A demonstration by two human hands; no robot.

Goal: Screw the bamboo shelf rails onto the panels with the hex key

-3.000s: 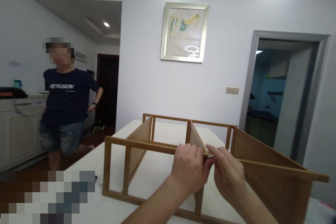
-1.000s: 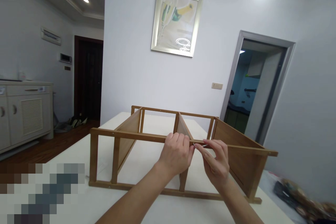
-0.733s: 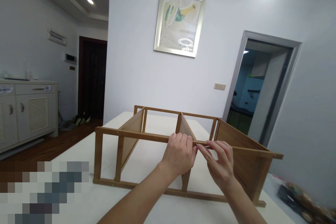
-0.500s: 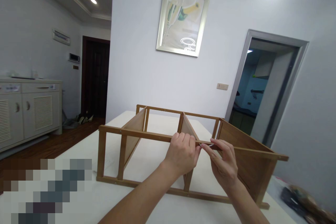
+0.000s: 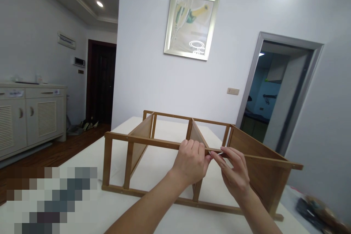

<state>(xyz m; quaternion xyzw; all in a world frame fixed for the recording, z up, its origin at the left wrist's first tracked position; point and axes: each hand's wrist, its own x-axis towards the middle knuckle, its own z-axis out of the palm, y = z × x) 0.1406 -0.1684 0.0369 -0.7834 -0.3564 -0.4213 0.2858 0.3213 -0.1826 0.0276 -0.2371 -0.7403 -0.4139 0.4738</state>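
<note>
A brown wooden shelf rack [image 5: 156,142] lies on its side on the white table [image 5: 90,168], with its shelf panels standing between the long rails. Around the upper near rail, by the middle shelf, my left hand [image 5: 189,162] is closed. Just to its right, the thumb and fingers of my right hand [image 5: 234,175] pinch a thin silvery hex key [image 5: 219,153] at the same rail. The end of the key near my left thumb is partly hidden, so how it sits in the rail cannot be made out.
Right of the rack, a blurred dark and brown bundle [image 5: 315,210] lies near the table's edge. At the far left is a white cabinet [image 5: 45,113]. A framed picture [image 5: 192,23] hangs on the wall, left of an open doorway [image 5: 263,91].
The whole view has shifted slightly. My left hand keeps its grip on the rail, and my right fingers stay at the hex key with barely any visible movement.
</note>
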